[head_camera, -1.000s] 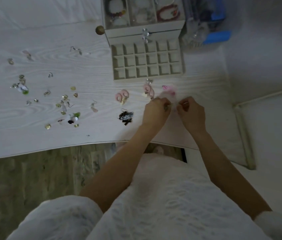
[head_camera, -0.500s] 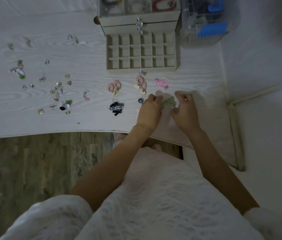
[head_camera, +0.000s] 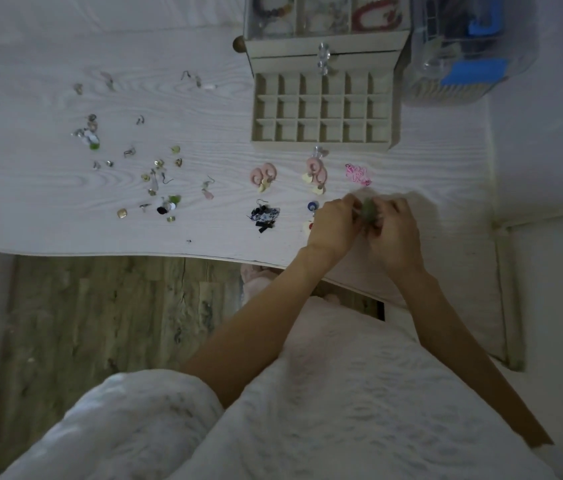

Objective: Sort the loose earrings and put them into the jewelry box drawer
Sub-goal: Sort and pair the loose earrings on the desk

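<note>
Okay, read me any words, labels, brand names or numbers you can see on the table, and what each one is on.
None: no readable text anywhere in this dim head view.
Jewelry box: plain front, no label shows.
Open drawer: bare dividers, no numbers.
Clear container with blue parts: no print can be made out.
Loose earrings: too small to tell.

No readable text, labels, brands or numbers anywhere; too dim and blurred to make out any markings.
</note>
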